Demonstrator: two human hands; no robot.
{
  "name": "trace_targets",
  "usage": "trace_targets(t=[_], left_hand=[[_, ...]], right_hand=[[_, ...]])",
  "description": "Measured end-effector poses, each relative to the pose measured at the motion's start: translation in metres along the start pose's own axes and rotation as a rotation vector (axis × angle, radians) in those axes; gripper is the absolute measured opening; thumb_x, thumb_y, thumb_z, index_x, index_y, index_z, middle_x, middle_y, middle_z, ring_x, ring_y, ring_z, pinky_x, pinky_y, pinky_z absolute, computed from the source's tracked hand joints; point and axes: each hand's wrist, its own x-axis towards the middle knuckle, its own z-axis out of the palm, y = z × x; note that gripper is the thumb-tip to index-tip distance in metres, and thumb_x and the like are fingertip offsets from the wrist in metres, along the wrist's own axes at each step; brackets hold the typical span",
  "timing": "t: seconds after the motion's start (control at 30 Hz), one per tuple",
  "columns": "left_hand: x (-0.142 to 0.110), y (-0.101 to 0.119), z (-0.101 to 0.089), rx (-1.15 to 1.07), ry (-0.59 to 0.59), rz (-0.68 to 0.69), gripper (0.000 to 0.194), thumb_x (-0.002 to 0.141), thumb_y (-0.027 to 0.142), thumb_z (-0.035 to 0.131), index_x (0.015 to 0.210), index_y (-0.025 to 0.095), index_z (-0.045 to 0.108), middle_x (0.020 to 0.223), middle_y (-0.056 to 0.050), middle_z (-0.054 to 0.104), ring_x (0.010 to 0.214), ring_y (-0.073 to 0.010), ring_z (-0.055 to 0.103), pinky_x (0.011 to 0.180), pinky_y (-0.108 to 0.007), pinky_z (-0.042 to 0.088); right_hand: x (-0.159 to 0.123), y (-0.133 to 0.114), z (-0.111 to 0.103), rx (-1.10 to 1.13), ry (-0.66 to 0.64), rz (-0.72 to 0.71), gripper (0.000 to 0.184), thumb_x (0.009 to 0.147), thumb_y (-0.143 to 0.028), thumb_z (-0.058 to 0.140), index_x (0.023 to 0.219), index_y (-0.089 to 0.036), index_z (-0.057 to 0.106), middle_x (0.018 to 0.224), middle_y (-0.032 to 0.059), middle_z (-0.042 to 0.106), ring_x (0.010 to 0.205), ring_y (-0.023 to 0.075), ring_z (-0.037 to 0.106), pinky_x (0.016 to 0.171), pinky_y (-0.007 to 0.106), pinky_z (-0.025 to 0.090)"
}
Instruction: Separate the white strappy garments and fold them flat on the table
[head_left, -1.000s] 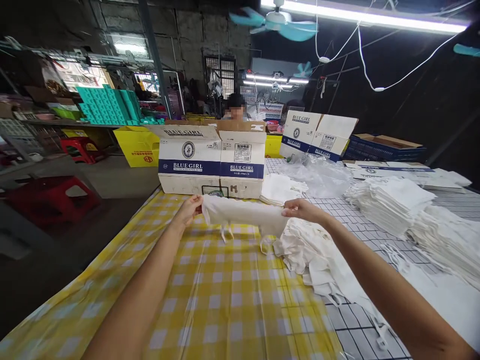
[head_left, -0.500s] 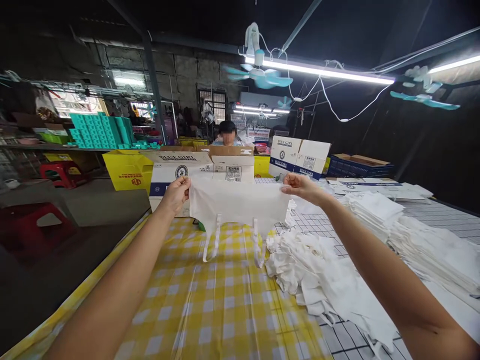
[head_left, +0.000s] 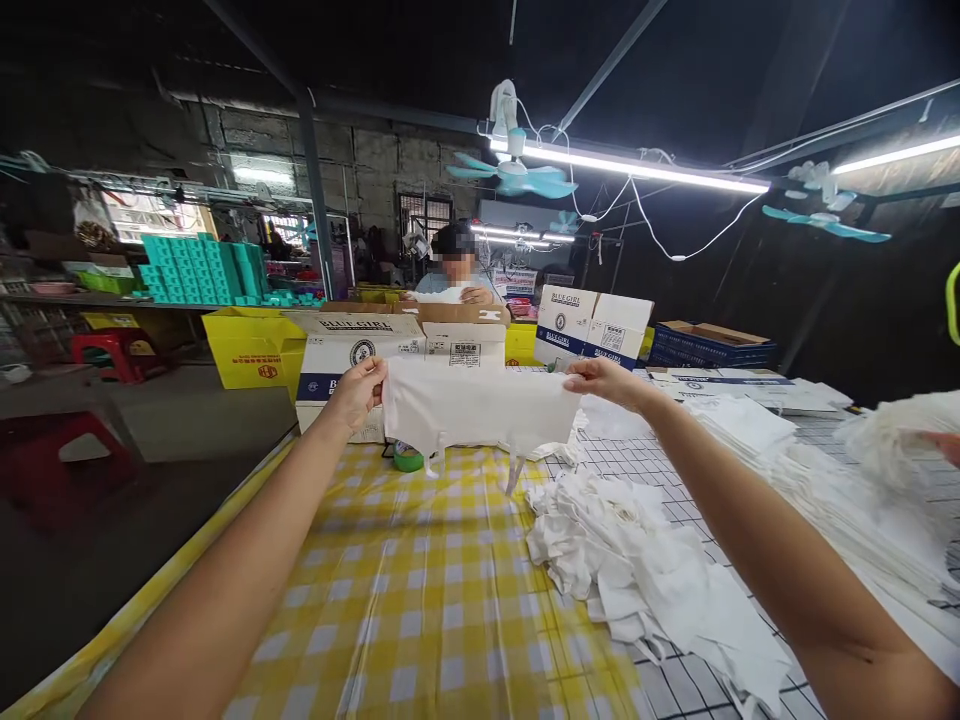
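Note:
A white camisole (head_left: 480,405) hangs stretched out above the table, hem up, with its thin straps dangling below. At its upper left corner, my left hand (head_left: 358,395) is closed, pinching the hem between thumb and fingers. My right hand (head_left: 606,384) pinches the upper right corner the same way. Below and to the right of the garment lies a crumpled pile of white garments (head_left: 637,560). A green tape roll (head_left: 409,459) sits on the yellow checked cloth (head_left: 420,600), just under the camisole's left side.
Behind the camisole stands an open carton (head_left: 322,350); another carton (head_left: 570,320) is further right. Flat white stacks (head_left: 750,430) line the table's right side. Across, a person (head_left: 459,275) holds white fabric. White cloth (head_left: 907,430) is handled at the right edge. A fan (head_left: 517,175) hangs overhead.
The camisole's straps have swung up and hang shorter, exposing the tape roll. The person across has raised white fabric. Cloth and part of a hand have entered at right.

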Motion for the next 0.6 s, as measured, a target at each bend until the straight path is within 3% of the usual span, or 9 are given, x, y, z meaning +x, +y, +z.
trace_targets(t=[0.23,0.4,0.6], left_hand=[[0.001,-0.010,-0.009,0.009,0.007,-0.036,0.028,0.063,0.034,0.069,0.074,0.018,0.048,0.060,0.005,0.052,0.048,-0.0064,0.049,0.049,-0.018,0.043],[0.002,-0.019,-0.017,0.019,0.026,-0.049,0.029,0.062,0.034,0.069,0.072,0.018,0.047,0.060,0.005,0.053,0.047,-0.0063,0.048,0.049,-0.019,0.042],[-0.003,-0.023,-0.024,0.035,0.013,-0.020,0.035,0.059,0.040,0.073,0.070,0.018,0.048,0.063,0.005,0.054,0.054,-0.0068,0.052,0.054,-0.018,0.043]], right_hand=[[0.002,0.003,0.014,0.140,-0.090,0.030,0.044,0.069,-0.058,0.062,0.067,-0.018,0.044,0.063,-0.0047,0.038,0.059,0.0093,0.036,0.056,0.024,0.028],[0.009,0.005,0.029,0.219,-0.111,0.077,0.048,0.064,-0.059,0.066,0.066,-0.019,0.040,0.062,-0.0047,0.039,0.061,0.0098,0.040,0.059,0.026,0.038],[0.013,0.012,0.049,0.082,0.039,0.040,0.037,0.072,-0.049,0.061,0.067,-0.019,0.040,0.059,-0.0049,0.038,0.056,0.0096,0.038,0.053,0.024,0.034]])
